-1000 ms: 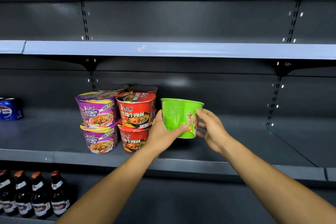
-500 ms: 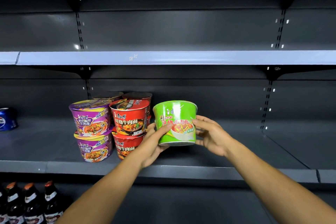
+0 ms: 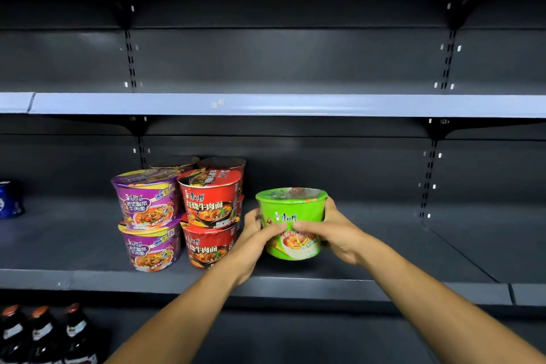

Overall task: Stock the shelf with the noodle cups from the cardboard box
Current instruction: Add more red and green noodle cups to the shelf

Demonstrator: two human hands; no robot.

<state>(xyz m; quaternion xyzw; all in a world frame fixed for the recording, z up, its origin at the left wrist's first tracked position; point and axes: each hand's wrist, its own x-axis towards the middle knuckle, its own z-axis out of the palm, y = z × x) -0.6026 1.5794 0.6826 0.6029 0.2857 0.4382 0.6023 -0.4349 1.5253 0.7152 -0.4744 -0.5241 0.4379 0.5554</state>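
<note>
Left hand (image 3: 254, 241) and right hand (image 3: 339, 233) both grip upright green noodle cup (image 3: 291, 210), low over shelf (image 3: 384, 263), right of red cups (image 3: 211, 201).

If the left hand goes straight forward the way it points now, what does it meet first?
The left hand already grips the green noodle cup. Straight on, probably only the shelf's dark back panel; the red cups seem just to its left, though depth is unclear.

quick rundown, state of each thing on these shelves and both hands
green noodle cup: upright, sealed, held low over the shelf
left hand: grips the cup's left side
right hand: grips its right side
purple cups: stacked two high
red cups: stacked two high
bottles: upright, capped
</note>
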